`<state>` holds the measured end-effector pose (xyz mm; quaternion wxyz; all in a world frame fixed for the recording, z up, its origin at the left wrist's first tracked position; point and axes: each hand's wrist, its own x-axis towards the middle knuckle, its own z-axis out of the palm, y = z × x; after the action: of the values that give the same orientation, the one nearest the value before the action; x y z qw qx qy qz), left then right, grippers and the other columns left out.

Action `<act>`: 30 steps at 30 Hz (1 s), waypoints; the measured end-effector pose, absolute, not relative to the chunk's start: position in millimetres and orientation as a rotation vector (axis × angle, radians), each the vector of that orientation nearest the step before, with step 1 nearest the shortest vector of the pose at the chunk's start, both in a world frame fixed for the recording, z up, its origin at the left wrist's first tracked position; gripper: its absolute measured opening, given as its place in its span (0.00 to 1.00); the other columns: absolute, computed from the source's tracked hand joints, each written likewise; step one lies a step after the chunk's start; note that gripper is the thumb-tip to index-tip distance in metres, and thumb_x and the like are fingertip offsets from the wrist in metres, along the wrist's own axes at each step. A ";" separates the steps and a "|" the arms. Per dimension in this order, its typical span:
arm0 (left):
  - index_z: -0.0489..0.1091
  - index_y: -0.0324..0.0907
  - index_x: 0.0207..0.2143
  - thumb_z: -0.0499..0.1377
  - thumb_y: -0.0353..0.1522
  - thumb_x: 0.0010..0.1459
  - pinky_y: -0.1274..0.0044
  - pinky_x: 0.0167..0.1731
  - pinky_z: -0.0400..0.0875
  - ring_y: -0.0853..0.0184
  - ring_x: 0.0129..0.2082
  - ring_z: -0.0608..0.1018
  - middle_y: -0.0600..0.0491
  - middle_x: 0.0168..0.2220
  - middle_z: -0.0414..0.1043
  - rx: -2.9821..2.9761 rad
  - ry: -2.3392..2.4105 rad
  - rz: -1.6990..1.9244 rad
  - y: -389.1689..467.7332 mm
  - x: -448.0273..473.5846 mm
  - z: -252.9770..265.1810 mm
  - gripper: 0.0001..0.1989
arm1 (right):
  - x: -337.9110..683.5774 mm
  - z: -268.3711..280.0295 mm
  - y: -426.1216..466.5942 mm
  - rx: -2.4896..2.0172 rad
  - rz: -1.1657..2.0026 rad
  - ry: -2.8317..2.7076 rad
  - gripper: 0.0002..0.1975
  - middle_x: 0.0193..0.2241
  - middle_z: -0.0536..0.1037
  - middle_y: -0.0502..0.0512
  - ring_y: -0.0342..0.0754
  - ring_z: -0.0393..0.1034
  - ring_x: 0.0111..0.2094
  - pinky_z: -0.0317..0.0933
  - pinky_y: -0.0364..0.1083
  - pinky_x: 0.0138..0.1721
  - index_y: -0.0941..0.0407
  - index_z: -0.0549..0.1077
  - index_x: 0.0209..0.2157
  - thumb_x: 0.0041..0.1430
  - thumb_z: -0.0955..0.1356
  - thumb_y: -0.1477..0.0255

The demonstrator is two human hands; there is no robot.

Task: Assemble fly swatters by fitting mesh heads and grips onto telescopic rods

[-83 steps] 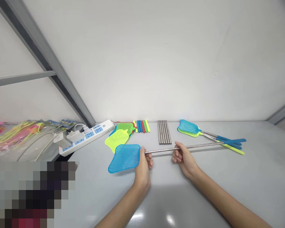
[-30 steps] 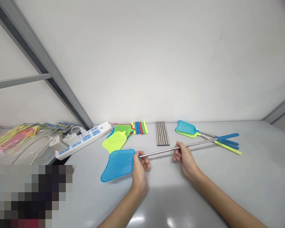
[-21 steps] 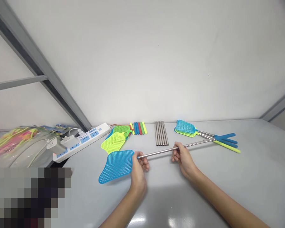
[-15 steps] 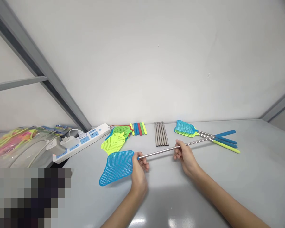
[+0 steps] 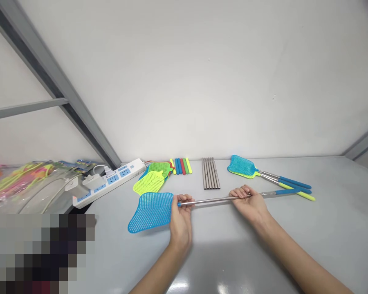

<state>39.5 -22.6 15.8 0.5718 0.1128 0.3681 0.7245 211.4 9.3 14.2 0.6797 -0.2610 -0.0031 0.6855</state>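
Between my hands is a fly swatter with a blue perforated head point(image 5: 151, 212), a metal telescopic rod point(image 5: 213, 200) and a blue handle point(image 5: 286, 191). My left hand point(image 5: 181, 220) is closed on the rod just beside the head. My right hand point(image 5: 248, 204) wraps round the rod farther along, with the handle extending past it to the right. The swatter lies nearly level above the table. Several assembled fly swatters point(image 5: 242, 165) rest behind my right hand, their blue and yellow handles partly crossed by the held one.
Loose swatter heads point(image 5: 149, 183) overlap behind the held head. Coloured handle grips point(image 5: 183, 166) and metal rods point(image 5: 211, 173) lie in rows near the wall. A white power strip point(image 5: 108, 183) with plugs stands at left, beside bagged items point(image 5: 21, 181).
My right hand has moved right along the rod and now wraps it from above. The swatter's handle end has dropped, so the rod lies more level. My left hand stays by the head.
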 end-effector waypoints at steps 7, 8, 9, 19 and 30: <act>0.57 0.40 0.18 0.48 0.34 0.51 0.75 0.30 0.64 0.74 0.19 0.65 0.58 0.15 0.56 0.045 0.587 1.609 -17.7 28.4 19.8 0.12 | 199.3 9.7 0.8 -0.562 1.513 -0.035 0.16 0.10 0.45 0.45 0.38 0.42 0.12 0.45 0.41 0.16 0.57 0.42 0.13 0.48 0.55 0.78; 0.56 0.40 0.17 0.48 0.35 0.52 0.76 0.28 0.64 0.74 0.17 0.62 0.59 0.14 0.53 0.028 0.561 1.603 -17.9 27.3 19.6 0.13 | 198.4 8.8 0.3 -0.563 1.520 -0.041 0.16 0.10 0.45 0.45 0.38 0.42 0.12 0.45 0.41 0.16 0.57 0.41 0.13 0.48 0.55 0.78; 0.55 0.40 0.16 0.47 0.35 0.52 0.76 0.27 0.64 0.75 0.16 0.60 0.59 0.14 0.51 0.008 0.545 1.598 -18.3 26.5 19.3 0.14 | 197.7 8.0 -0.2 -0.563 1.530 -0.038 0.16 0.10 0.45 0.45 0.38 0.42 0.12 0.45 0.41 0.16 0.57 0.40 0.13 0.48 0.55 0.77; 0.52 0.40 0.15 0.46 0.32 0.51 0.78 0.23 0.61 0.75 0.14 0.55 0.60 0.12 0.48 -0.105 0.646 1.614 -22.2 27.1 15.2 0.14 | 192.1 6.4 -4.3 -0.450 1.588 0.142 0.17 0.09 0.45 0.44 0.38 0.41 0.12 0.44 0.40 0.15 0.56 0.40 0.15 0.50 0.55 0.76; 0.56 0.41 0.17 0.46 0.29 0.48 0.75 0.30 0.63 0.73 0.15 0.62 0.59 0.11 0.55 -0.059 0.914 1.690 -36.1 40.8 8.1 0.09 | 184.5 7.4 -10.7 -0.500 1.526 0.175 0.18 0.09 0.43 0.42 0.38 0.37 0.11 0.41 0.40 0.13 0.56 0.41 0.15 0.51 0.57 0.75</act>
<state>40.8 -36.1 8.1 0.5726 -0.0251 0.3900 0.7207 184.5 -10.7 7.4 0.6911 -0.2237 0.0783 0.6829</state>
